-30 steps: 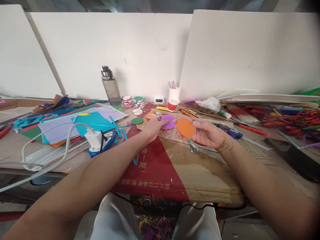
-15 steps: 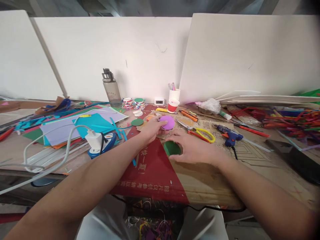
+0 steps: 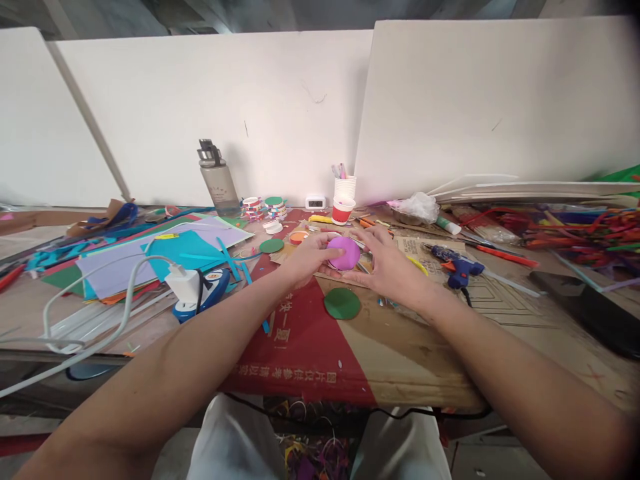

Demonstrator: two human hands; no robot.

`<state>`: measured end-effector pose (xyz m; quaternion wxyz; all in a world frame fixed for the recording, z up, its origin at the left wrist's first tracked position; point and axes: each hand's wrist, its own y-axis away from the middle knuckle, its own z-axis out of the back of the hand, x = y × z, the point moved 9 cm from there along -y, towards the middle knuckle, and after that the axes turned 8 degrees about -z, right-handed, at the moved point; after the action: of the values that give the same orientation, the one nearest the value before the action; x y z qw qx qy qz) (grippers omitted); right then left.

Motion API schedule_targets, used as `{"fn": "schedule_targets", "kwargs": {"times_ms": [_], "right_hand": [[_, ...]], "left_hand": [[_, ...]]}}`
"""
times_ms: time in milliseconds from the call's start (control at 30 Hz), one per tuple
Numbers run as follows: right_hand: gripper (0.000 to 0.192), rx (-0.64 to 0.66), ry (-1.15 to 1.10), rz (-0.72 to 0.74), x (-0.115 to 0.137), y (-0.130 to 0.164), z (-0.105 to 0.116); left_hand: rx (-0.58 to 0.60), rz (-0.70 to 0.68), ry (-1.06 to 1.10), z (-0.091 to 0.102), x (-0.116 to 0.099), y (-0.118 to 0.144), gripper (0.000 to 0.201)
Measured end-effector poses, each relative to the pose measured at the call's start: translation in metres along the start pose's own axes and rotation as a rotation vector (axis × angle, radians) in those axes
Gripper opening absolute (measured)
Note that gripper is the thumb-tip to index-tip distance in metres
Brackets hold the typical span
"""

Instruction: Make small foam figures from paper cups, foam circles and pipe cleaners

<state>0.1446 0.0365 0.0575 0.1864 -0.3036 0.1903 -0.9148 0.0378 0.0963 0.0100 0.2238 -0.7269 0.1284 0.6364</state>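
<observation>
A purple paper disc [image 3: 343,253] is held between my two hands above the middle of the table. My left hand [image 3: 307,258] grips its left edge with thumb and fingers. My right hand [image 3: 387,263] has its fingers spread against the disc's right edge. A green paper disc [image 3: 343,303] lies flat on the red and brown cardboard [image 3: 310,340] just in front of my hands, touched by neither.
Another green disc [image 3: 271,245] and an orange disc [image 3: 299,236] lie behind my left hand. Coloured paper sheets [image 3: 150,250], a charger [image 3: 186,285] and cable sit left. A blue glue gun [image 3: 457,267], bottle [image 3: 217,179], paper cups [image 3: 344,200] and pipe cleaners [image 3: 575,233] crowd the back and right.
My right hand held an orange-faced disc, set it down green side up on the cardboard, then rose to the purple disc that my left hand kept holding.
</observation>
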Motion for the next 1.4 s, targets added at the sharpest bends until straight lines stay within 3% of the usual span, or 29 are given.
{"fn": "schedule_targets", "kwargs": {"times_ms": [333,467,633,933,1400], "right_hand": [[0.062,0.020,-0.008,0.007,0.000,-0.002,-0.001],[0.065,-0.001,-0.015,-0.004,0.000,-0.002,0.003],[0.060,-0.046,-0.016,0.035,0.002,-0.002,0.006],[0.058,-0.053,0.012,0.024,0.003,-0.002,0.006],[0.056,-0.176,0.031,0.101,0.003,0.001,0.002]], "left_hand": [[0.047,0.014,0.101,-0.010,0.005,0.002,0.036],[0.097,0.077,0.229,-0.015,0.011,-0.001,0.047],[0.075,0.129,0.287,-0.014,0.018,-0.002,0.046],[0.130,0.095,0.407,-0.023,0.026,-0.004,0.047],[-0.055,0.089,0.546,-0.019,0.020,-0.003,0.038]]}}
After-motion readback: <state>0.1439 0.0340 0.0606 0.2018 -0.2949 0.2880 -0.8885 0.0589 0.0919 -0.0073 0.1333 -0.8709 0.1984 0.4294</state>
